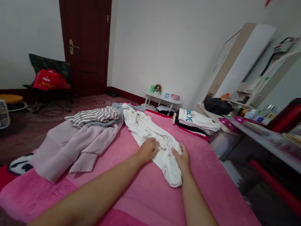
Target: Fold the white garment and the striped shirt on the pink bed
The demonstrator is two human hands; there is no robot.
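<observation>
A crumpled white garment (141, 123) lies stretched out on the pink bedspread (204, 191), its near end bunched into a rounded fold; its exact kind is unclear. My left hand (149, 150) grips the garment's left side, fingers curled into the cloth. On the opposite edge, my right hand (182, 158) is closed on the fabric, with part of its fingers hidden by the folds. To the left rests a pale pinkish-grey garment (73, 144) with long sleeves or legs, and a striped garment (98, 116) lies over it.
Folded clothes (197, 121) are stacked at the bed's far right corner. Along the right runs a cluttered dressing table (272, 141). A small white table (161, 98) stands by the wall. At left, a chair (50, 61) holds a red bag (50, 80) near the door (85, 36).
</observation>
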